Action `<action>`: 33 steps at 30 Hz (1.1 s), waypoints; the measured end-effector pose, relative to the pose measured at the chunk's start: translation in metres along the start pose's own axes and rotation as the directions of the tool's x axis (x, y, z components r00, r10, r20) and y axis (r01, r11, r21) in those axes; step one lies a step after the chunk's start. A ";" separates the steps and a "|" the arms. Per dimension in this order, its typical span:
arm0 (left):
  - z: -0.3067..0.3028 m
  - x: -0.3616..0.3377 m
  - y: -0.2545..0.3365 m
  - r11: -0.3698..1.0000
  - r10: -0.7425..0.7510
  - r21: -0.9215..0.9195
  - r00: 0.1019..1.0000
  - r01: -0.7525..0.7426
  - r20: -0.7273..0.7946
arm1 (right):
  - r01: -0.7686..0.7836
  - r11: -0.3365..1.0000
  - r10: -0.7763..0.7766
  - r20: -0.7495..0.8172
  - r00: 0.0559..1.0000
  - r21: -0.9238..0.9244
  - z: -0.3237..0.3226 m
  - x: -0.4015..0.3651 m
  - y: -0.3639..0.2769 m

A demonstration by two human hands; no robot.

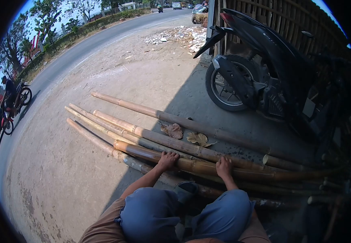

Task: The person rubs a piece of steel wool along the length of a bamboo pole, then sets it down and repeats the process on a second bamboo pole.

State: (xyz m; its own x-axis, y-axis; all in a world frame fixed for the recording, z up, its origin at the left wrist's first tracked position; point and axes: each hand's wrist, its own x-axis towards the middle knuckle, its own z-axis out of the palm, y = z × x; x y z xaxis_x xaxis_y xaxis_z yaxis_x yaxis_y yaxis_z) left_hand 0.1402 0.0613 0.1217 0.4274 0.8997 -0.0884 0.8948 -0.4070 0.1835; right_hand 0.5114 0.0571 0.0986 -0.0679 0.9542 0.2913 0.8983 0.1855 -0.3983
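Note:
Several long bamboo poles lie side by side on the dusty ground in front of me. The nearest thick pole (143,152) is brownish and shiny. My left hand (168,159) rests on top of it with fingers curled over it. My right hand (224,166) grips the same pole a little farther right. My knees in blue trousers (183,212) show at the bottom, and a dark shoe (187,187) sits just below the poles.
A black scooter (260,77) is parked at the right against a bamboo fence (289,18). Dry leaves (173,130) lie between the poles. A paved road (82,48) runs at the left, with a person on a motorbike (9,101). Rubble (179,35) lies farther back.

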 end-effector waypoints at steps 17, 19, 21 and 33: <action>0.004 0.000 -0.005 0.999 0.037 -0.032 0.998 -0.039 -0.044 | -0.473 0.864 0.362 -0.444 0.820 -0.170 -0.151 -0.076 0.235; 0.004 -0.001 -0.004 0.999 0.035 -0.034 0.998 -0.037 -0.051 | -0.502 0.855 0.404 -0.438 0.803 -0.132 -0.150 -0.082 0.249; 0.006 0.000 -0.005 0.999 0.035 -0.023 0.999 -0.036 -0.035 | -0.456 0.864 0.308 -0.491 0.815 -0.215 -0.131 -0.069 0.214; 0.007 0.010 -0.019 0.997 0.068 -0.053 0.992 -0.063 0.110 | 0.162 0.958 -0.149 -0.073 0.986 0.237 0.014 -0.010 -0.090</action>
State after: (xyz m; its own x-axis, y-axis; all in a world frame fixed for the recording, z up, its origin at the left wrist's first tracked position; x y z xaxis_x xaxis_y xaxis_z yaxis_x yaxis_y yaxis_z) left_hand 0.1279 0.0772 0.1108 0.4989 0.8472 -0.1825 0.8582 -0.4534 0.2407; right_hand 0.4253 0.0343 0.1190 -0.1690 0.8964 0.4097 0.7465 0.3878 -0.5407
